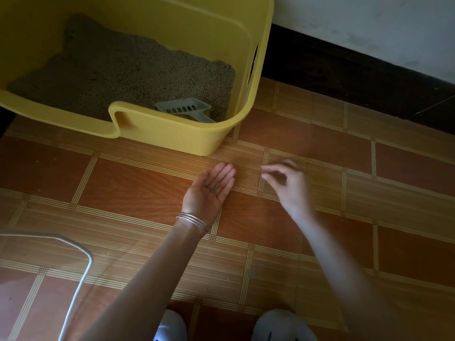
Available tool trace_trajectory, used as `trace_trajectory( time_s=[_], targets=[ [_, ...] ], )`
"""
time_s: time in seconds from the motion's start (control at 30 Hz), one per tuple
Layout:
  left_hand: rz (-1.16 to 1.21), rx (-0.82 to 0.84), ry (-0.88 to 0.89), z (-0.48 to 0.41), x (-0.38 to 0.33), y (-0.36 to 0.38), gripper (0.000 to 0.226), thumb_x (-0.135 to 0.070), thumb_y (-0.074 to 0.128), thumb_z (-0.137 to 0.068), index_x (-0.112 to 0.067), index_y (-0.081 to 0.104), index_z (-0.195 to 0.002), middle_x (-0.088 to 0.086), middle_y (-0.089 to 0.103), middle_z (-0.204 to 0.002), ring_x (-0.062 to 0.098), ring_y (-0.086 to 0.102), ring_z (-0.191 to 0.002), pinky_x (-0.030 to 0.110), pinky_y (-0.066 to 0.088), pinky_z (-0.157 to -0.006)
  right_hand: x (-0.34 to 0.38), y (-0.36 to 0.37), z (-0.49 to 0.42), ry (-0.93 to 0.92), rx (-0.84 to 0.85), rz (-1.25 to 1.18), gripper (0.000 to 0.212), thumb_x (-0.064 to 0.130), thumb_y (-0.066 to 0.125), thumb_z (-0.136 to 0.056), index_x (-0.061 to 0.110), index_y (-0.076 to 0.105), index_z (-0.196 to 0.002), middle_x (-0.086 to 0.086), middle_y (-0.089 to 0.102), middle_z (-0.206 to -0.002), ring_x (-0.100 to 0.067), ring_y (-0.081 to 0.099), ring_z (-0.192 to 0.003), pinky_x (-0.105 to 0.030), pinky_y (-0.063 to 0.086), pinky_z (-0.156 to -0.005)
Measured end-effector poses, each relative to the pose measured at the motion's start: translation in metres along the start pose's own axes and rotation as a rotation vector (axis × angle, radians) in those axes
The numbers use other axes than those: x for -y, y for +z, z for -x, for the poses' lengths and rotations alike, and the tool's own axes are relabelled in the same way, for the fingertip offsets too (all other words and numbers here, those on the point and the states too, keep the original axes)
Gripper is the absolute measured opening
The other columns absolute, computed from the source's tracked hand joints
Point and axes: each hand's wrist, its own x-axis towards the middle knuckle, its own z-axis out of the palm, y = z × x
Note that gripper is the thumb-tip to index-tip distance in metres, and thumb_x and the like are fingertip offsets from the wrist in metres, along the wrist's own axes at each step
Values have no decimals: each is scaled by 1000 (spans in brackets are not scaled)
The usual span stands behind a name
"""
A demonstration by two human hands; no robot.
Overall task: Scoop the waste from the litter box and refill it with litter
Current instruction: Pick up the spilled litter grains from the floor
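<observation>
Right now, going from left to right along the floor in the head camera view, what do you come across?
White cord → left hand, palm up with a few litter grains → right hand, blurred, fingers pinched.

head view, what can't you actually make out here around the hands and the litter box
- Right hand: motion-blurred, so whether its fingers pinch anything is unclear.
- Grains in the left hand: too small to tell litter from dirt.
- Scoop: its handle end is hidden behind the yellow litter box wall.
- Litter: dim and fine-grained, so no waste can be picked out.
- Litter box: its left side and top are cut off by the frame edge.
</observation>
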Motion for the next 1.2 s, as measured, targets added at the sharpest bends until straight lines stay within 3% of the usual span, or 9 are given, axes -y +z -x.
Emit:
trace_trajectory(
  time_s=[0.1, 0.23, 0.33, 0.53, 0.63, 0.77, 0.9, 1.07, 1.2],
  targets=[
    [0, -2, -6, 1, -1, 1, 40, -21, 28, -101, 1, 61, -107, 16, 68, -107, 24, 66, -99, 33, 49, -89, -17, -3, 9, 30, -29, 104, 24, 15, 69, -80, 13, 70, -104, -4, 58, -102, -19, 59, -89, -17, 46, -78],
    [4, -1, -9, 1, -1, 2, 40, -21, 28, -101, 1, 61, -107, 17, 68, -107, 25, 66, -100, 33, 48, -91, -25, 5, 21, -58, -39, 191, 28, 25, 64, -83, 18, 68, -110, -7, 55, -104, -22, 55, -96, -36, 50, -83],
    [4, 6, -11, 2, 0, 1, 41, -21, 27, -101, 1, 60, -108, 17, 67, -108, 25, 64, -103, 34, 47, -92, -23, 15, 23, -105, -28, 201, 32, 39, 52, -86, 24, 67, -111, -1, 53, -103, -22, 53, -94, -46, 48, -78],
    [18, 15, -16, 2, -2, 2, 41, -21, 27, -101, 1, 60, -106, 15, 69, -105, 24, 64, -102, 34, 47, -92, -8, 29, 18, -207, 14, 210, 29, 39, 52, -86, 29, 68, -108, 0, 54, -99, -18, 47, -91, -42, 45, -77],
    [35, 12, 5, 1, -6, -1, 40, -20, 27, -101, 1, 61, -105, 15, 69, -104, 24, 66, -98, 32, 50, -90, -7, 26, 13, -125, -58, 71, 28, 38, 60, -81, 25, 71, -103, 3, 52, -97, -17, 47, -92, -41, 45, -80],
    [59, 12, 37, -1, -13, -6, 39, -20, 28, -100, 1, 61, -106, 16, 69, -106, 24, 67, -97, 32, 52, -89, -14, 23, 7, -32, -42, 64, 35, 36, 73, -69, 23, 72, -101, 5, 51, -99, -18, 45, -97, -49, 45, -84],
    [39, 10, 39, 0, -13, -5, 39, -20, 28, -100, 0, 61, -106, 15, 69, -106, 23, 67, -98, 31, 52, -88, -10, 30, -2, -62, -31, 48, 40, 53, 62, -67, 27, 73, -96, 5, 56, -96, -21, 50, -96, -53, 44, -80],
    [27, 7, 34, 1, -14, -5, 40, -21, 27, -101, 1, 60, -107, 15, 68, -107, 23, 66, -101, 32, 51, -90, -1, 41, -9, -118, -46, 14, 31, 52, 63, -68, 29, 75, -84, 6, 60, -88, -19, 52, -90, -52, 42, -78],
    [31, 12, 30, 1, -14, -6, 40, -21, 28, -100, 0, 61, -106, 15, 69, -107, 24, 66, -101, 32, 51, -90, -3, 44, -8, -131, -64, 17, 27, 50, 63, -70, 27, 75, -77, 6, 61, -81, -19, 54, -87, -42, 36, -84]
  ],
)
